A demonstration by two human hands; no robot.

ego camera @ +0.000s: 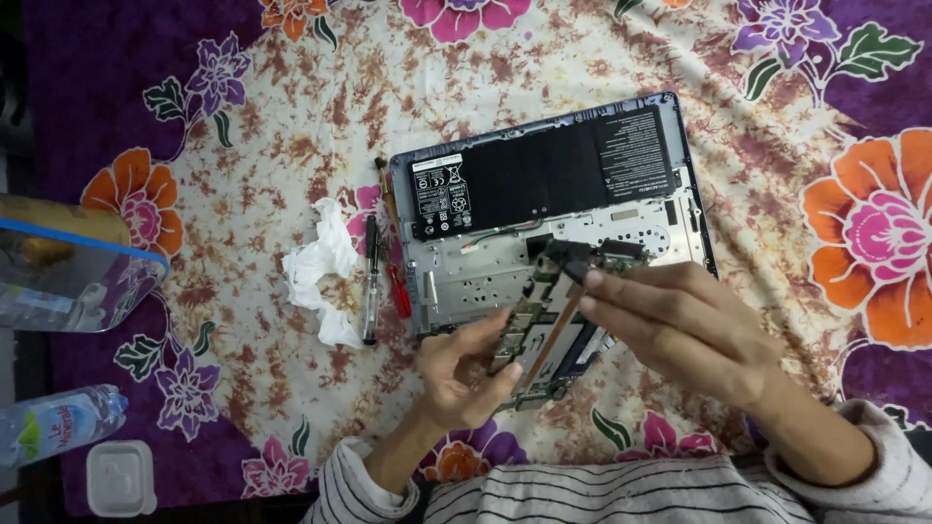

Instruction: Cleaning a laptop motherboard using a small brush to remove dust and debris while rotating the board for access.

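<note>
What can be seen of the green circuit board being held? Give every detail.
The green circuit board is a flat, elongated panel studded with small dark and silver components, with a copper-coloured strip running along it. It is tilted, lifted above the lower edge of the opened grey laptop shell. The left hand grips its lower end; the right hand pinches its upper end, near a black part. Its underside is hidden.

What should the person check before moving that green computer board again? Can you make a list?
1. Left hand grips the circuit board: ok.
2. Right hand pinches its top end: ok.
3. Board free of every cable: cannot tell.
4. Black battery seated in the laptop case: ok.
5. Screwdrivers lie beside the case, near the tissue: ok.
</note>
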